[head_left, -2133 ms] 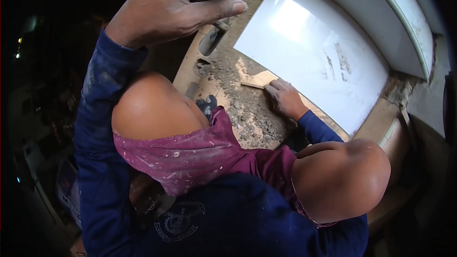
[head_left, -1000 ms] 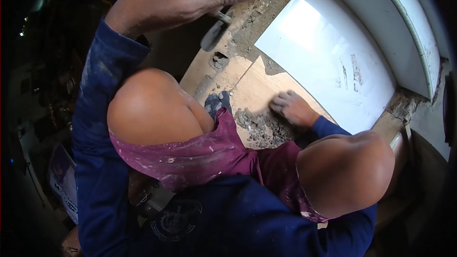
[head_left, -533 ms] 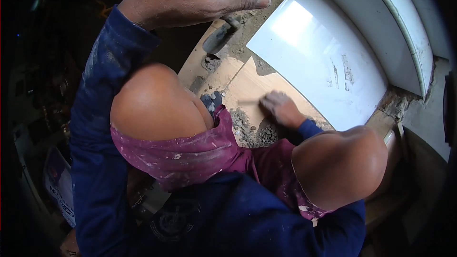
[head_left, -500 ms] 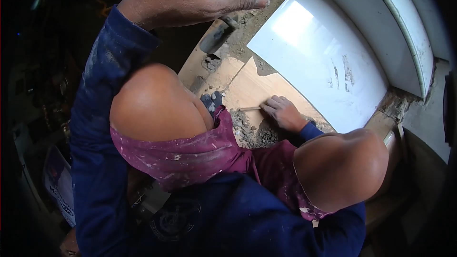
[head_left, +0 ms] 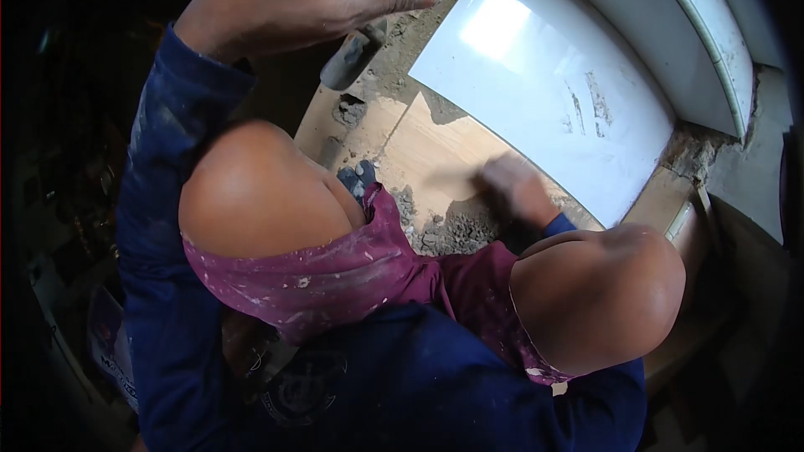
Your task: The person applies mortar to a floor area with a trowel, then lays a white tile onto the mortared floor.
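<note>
My right hand (head_left: 517,190) is low over the tan floor surface, between my knees and beside a white glossy tile (head_left: 536,75). It is smeared by motion; its fingers are closed on a thin stick (head_left: 452,177), now only a pale blur. Grey mortar rubble (head_left: 461,230) lies just below that hand. At the upper left, my left hand (head_left: 293,0) is raised, its thumb stretched out and holding nothing I can see. The upper frame edge cuts off most of its other fingers. Below the thumb lies a dark grey, cylinder-shaped object (head_left: 352,59).
White upright panels (head_left: 645,17) rise behind the tile. Broken mortar (head_left: 691,155) shows at the tile's right corner. My bare knees (head_left: 251,192) frame the work spot. A printed bag (head_left: 113,356) is in the dim left side.
My right hand has shifted slightly right, and it and the stick have gone from sharp to blurred. The whole view has shifted a little, moving the tile and my left hand leftward and up.
</note>
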`<state>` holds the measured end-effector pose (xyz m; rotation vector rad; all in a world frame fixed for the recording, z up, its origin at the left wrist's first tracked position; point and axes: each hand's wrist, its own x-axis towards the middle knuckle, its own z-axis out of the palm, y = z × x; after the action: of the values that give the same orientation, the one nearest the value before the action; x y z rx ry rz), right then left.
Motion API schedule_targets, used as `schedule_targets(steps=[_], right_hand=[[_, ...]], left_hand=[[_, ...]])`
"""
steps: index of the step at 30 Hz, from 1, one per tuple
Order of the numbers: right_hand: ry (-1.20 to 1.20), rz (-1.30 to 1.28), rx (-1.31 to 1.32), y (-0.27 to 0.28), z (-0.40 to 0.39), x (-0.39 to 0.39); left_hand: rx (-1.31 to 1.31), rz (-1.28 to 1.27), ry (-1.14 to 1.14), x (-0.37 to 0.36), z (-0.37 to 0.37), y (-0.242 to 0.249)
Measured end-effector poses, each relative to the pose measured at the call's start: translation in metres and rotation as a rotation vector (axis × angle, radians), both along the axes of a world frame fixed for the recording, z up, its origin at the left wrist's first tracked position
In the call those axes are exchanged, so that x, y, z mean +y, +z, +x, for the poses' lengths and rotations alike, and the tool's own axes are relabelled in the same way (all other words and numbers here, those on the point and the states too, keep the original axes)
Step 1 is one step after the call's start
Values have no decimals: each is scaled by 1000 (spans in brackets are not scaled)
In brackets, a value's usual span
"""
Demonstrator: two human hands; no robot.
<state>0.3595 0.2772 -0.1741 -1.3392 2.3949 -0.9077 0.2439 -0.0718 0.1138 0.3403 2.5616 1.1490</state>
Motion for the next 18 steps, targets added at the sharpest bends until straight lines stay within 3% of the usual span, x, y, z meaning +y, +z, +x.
schedule_targets(steps=[2, 3, 5, 7, 9, 10, 11, 13, 15, 18], right_hand=[[-349, 121, 97, 8, -27, -3], [-380, 159, 106, -4, -26, -1], [-142, 175, 2, -15, 6, 1], [87, 51, -91, -17, 40, 3], [-12, -19, -159, -10, 52, 11], [-163, -30, -147, 9, 43, 14], [-326, -34, -132, 26, 30, 20], [-916, -87, -236, 30, 32, 34], [-1250, -142, -293, 47, 41, 61], [-1444, -4, -106, 51, 78, 113]], left_hand=[[-11, 11, 6, 6, -1, -3], [-17, 16, 9, 8, -2, -4], [-58, 129, 23, 1, -8, -19], [-74, 79, -20, -6, -10, -27], [-77, 144, 32, -5, -6, -29], [-37, 6, -28, -3, -8, -22], [-97, 168, 15, 1, -6, -24], [-52, 64, 21, 1, -2, -22], [-42, 66, 74, 0, 2, -23], [-113, 70, 102, -7, 0, -28]])
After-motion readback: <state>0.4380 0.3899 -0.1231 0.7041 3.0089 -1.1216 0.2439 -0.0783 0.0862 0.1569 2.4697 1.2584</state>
